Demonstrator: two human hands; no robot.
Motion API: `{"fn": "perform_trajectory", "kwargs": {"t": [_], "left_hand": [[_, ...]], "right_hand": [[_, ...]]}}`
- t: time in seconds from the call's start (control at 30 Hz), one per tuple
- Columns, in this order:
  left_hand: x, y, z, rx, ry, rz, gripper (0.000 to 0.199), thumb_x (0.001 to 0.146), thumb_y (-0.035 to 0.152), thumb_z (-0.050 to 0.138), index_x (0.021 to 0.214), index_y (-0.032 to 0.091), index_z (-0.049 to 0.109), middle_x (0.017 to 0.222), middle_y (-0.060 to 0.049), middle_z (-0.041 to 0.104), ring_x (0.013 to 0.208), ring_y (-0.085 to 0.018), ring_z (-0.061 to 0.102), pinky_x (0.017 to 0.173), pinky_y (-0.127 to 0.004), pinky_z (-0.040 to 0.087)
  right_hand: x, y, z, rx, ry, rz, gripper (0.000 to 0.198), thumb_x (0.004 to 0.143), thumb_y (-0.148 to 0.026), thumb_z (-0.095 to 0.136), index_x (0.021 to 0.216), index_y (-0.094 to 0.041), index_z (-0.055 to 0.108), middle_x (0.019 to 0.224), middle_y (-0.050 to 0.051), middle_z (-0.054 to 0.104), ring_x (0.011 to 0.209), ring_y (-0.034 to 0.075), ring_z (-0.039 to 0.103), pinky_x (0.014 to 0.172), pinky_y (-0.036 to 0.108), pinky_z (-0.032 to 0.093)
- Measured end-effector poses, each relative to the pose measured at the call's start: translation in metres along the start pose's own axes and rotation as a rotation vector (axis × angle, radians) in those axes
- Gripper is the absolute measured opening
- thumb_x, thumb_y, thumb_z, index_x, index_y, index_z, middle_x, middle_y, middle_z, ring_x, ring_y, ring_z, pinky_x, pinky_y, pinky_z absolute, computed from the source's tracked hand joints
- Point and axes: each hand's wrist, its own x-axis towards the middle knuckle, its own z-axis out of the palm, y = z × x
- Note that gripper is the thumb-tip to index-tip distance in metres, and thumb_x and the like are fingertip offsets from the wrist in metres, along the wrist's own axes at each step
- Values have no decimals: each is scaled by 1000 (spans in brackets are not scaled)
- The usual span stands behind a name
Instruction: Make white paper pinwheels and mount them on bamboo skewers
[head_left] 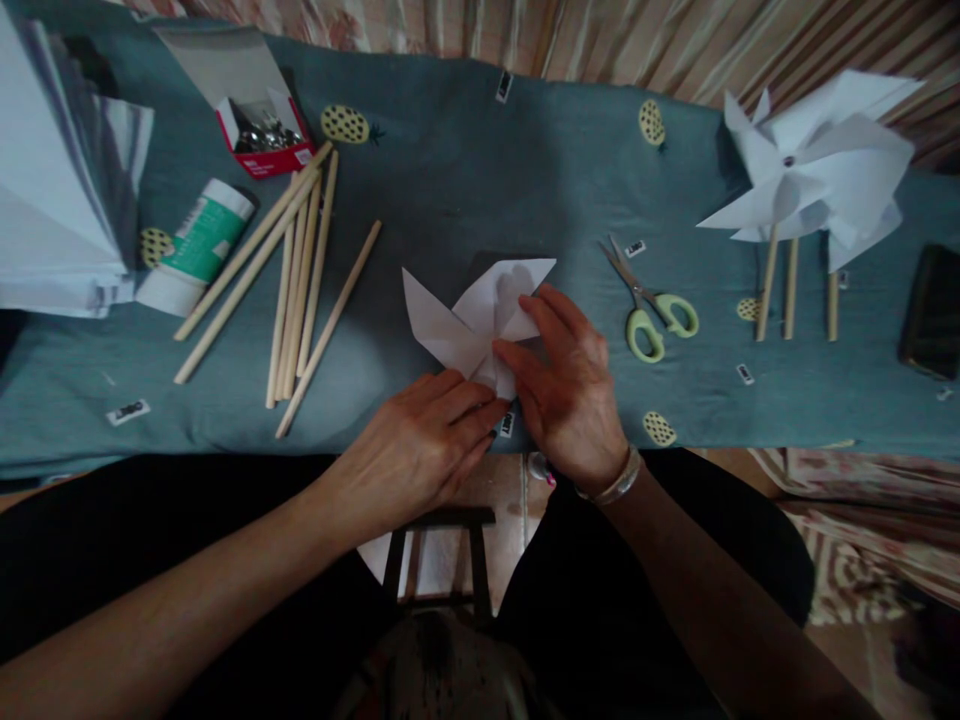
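A white paper pinwheel (pixel 450 335) with folded blades lies near the front edge of the cloth, between my two hands. My left hand (pixel 424 435) grips its lower edge with the fingers closed together. From the right, my right hand (pixel 566 385) holds it too, thumb near the centre and index finger on the right blade. No stick shows on this pinwheel. Some of its lower part is hidden behind my fingers. Green-handled scissors (pixel 641 305) lie a little to the right, their blades pointing away from me.
Several wooden sticks (pixel 300 290) lie left of my hands, beside a glue stick (pixel 206 240) and an opened red box (pixel 266 135) of small metal pieces. Stacked paper (pixel 60 200) sits far left. Finished pinwheels (pixel 825 170) on sticks and a dark phone-like object (pixel 930 310) lie right.
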Motion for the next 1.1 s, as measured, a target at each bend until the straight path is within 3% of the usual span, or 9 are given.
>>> {"fn": "perform_trajectory", "kwargs": {"t": [0.27, 0.43, 0.63, 0.77, 0.9, 1.1], "left_hand": [[3, 1, -3, 73, 18, 32, 20, 94, 15, 52, 106, 9, 68, 86, -9, 68, 79, -19, 61, 67, -32, 56], [4, -8, -15, 66, 159, 80, 17, 93, 15, 55, 103, 9, 67, 89, -9, 68, 79, -18, 61, 69, -32, 55], [2, -29, -31, 138, 251, -29, 17, 92, 18, 58, 107, 15, 66, 95, -8, 68, 88, -19, 63, 75, -33, 54], [2, -37, -28, 115, 282, -27, 18, 93, 16, 56, 108, 17, 66, 96, -7, 67, 88, -19, 61, 78, -35, 53], [10, -38, -15, 163, 231, 39, 22, 93, 13, 52, 109, 14, 66, 98, -10, 68, 88, -23, 57, 77, -40, 50], [24, -36, 0, 222, 148, -64, 22, 96, 23, 48, 102, 20, 69, 103, -7, 68, 102, -27, 55, 80, -41, 43]], "right_hand": [[-6, 2, 7, 42, 3, -1, 31, 95, -17, 43, 118, -29, 61, 147, 5, 47, 147, 31, 30, 113, 54, 37], [-5, 5, 9, 47, 53, -55, 33, 94, -13, 41, 117, -25, 61, 145, 9, 48, 146, 33, 31, 109, 56, 40], [-1, 4, 10, 71, 42, -8, 35, 95, -12, 40, 114, -33, 62, 145, 1, 49, 148, 29, 29, 112, 56, 38], [0, 2, 12, 61, 48, -30, 34, 96, -13, 39, 112, -33, 62, 144, 2, 50, 148, 27, 28, 113, 54, 38], [0, 1, 13, 16, 86, -57, 32, 96, -11, 38, 110, -27, 62, 143, 6, 50, 148, 27, 29, 111, 52, 39], [-2, 2, 11, 28, 55, -40, 38, 93, -11, 39, 118, -27, 62, 148, 5, 44, 149, 29, 26, 114, 52, 35]]}}
